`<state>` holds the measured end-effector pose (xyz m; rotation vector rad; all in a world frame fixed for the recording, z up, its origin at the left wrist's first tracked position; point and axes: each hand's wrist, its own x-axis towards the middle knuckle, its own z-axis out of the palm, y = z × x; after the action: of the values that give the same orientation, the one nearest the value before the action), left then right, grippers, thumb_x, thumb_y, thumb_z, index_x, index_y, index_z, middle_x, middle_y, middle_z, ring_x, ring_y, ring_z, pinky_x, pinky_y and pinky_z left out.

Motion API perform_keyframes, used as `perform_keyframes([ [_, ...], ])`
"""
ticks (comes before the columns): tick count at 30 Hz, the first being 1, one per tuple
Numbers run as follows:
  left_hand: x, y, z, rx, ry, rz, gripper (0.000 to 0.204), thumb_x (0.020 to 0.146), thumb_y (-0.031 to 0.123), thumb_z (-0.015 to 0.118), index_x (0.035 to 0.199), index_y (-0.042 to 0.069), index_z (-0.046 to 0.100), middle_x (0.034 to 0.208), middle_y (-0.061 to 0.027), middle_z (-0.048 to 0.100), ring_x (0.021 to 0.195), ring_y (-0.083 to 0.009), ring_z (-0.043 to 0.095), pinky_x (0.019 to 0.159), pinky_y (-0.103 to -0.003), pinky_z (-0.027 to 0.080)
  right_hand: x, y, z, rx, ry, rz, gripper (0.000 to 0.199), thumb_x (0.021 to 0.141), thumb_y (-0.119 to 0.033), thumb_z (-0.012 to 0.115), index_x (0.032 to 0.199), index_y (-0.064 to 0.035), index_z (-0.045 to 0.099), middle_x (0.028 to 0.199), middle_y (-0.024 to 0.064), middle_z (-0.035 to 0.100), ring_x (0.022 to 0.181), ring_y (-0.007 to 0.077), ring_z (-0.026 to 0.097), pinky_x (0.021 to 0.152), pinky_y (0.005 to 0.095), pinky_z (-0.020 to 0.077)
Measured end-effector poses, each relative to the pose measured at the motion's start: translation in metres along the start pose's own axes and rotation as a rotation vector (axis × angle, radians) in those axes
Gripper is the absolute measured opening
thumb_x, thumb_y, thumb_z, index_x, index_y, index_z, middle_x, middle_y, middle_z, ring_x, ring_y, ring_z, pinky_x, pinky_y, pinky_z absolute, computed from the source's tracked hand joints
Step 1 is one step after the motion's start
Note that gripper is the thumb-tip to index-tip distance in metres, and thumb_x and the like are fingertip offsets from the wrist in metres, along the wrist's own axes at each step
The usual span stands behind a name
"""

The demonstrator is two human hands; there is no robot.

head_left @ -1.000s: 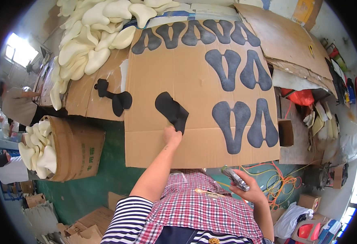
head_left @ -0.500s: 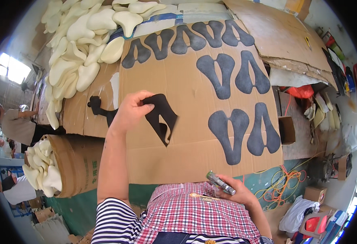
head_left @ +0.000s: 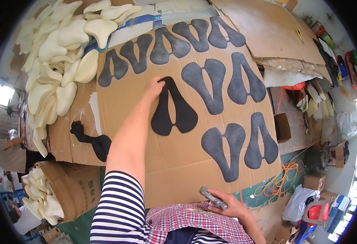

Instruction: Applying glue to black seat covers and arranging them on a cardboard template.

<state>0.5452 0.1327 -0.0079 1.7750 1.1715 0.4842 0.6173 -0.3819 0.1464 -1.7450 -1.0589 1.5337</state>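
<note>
My left hand [head_left: 156, 86] is stretched forward over a sheet of cardboard [head_left: 166, 171]. Its fingers pinch the narrow top of a black two-lobed cutout [head_left: 185, 116] with a slit down its middle. That cutout appears to lie flat, its wide lobes toward me. Close to my body, my right hand [head_left: 232, 205] is wrapped round a silver cylindrical tool [head_left: 214, 198] with a greenish end; its exact kind is unclear. Several dusty-grey cutouts of like shape, such as this one [head_left: 216, 97], lie in rows beyond and to the right of the black one.
Cream saddle-shaped foam pieces [head_left: 70, 32] are heaped at the far left. More fill a cardboard drum [head_left: 78, 189] at the near left. A black narrow-necked item [head_left: 85, 137] lies by the sheet's left edge. Orange and yellow hose [head_left: 282, 177] is coiled at the right.
My left hand has moved forward and right with the black cutout, which was hanging folded and is now spread out on the cardboard. The right hand still holds the tool. The view has shifted.
</note>
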Motion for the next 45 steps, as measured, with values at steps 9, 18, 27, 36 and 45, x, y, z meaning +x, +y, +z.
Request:
perform_keyframes([
  [9,-0.057,0.020,0.013,0.323,0.374,0.007,0.041,0.083,0.016,0.064,0.121,0.002,0.055,0.127,-0.0184,0.055,0.121,-0.0350,0.049,0.102,-0.042,0.040,0.014,-0.003,-0.003,0.024,-0.024,0.020,0.059,0.081,-0.025,0.077,0.132,-0.0087,0.052,0.112,0.0158,0.065,0.102,0.0296,0.065,0.088,0.0347,0.0505],
  [18,-0.135,0.024,0.087,0.799,0.078,0.194,0.068,0.095,0.045,0.047,0.150,0.012,0.024,0.159,-0.0117,0.015,0.146,-0.0378,0.008,0.113,-0.062,0.011,0.015,-0.013,-0.007,-0.011,-0.053,-0.008,0.059,0.080,-0.026,0.078,0.131,-0.0086,0.053,0.113,0.0169,0.065,0.103,0.0325,0.064,0.088,0.0360,0.0503],
  [27,-0.138,0.036,0.097,0.799,0.010,0.195,0.070,0.095,0.050,0.043,0.152,0.016,0.021,0.160,-0.0090,0.011,0.146,-0.0377,0.006,0.115,-0.060,0.009,-0.010,-0.030,-0.020,0.005,0.058,0.015,0.059,0.080,-0.016,0.078,0.133,-0.0079,0.052,0.117,0.0133,0.065,0.102,0.0236,0.064,0.088,0.0321,0.0492],
  [36,-0.156,0.038,0.081,0.716,-0.034,0.133,0.068,0.095,0.048,0.045,0.152,0.019,0.022,0.160,-0.0078,0.011,0.147,-0.0378,0.003,0.115,-0.059,0.008,-0.034,-0.096,-0.059,0.251,0.254,-0.320,0.062,0.086,-0.021,0.071,0.137,0.0006,0.045,0.100,0.0109,0.065,0.093,0.0184,0.062,0.081,0.0312,0.0486],
  [45,-0.154,0.045,0.092,0.744,-0.061,0.122,0.067,0.094,0.047,0.047,0.151,0.020,0.025,0.160,-0.0079,0.011,0.146,-0.0387,0.003,0.113,-0.062,0.010,-0.035,-0.106,-0.052,0.221,0.302,-0.345,0.063,0.087,-0.023,0.070,0.138,0.0012,0.043,0.103,0.0124,0.063,0.093,0.0192,0.061,0.082,0.0332,0.0478],
])
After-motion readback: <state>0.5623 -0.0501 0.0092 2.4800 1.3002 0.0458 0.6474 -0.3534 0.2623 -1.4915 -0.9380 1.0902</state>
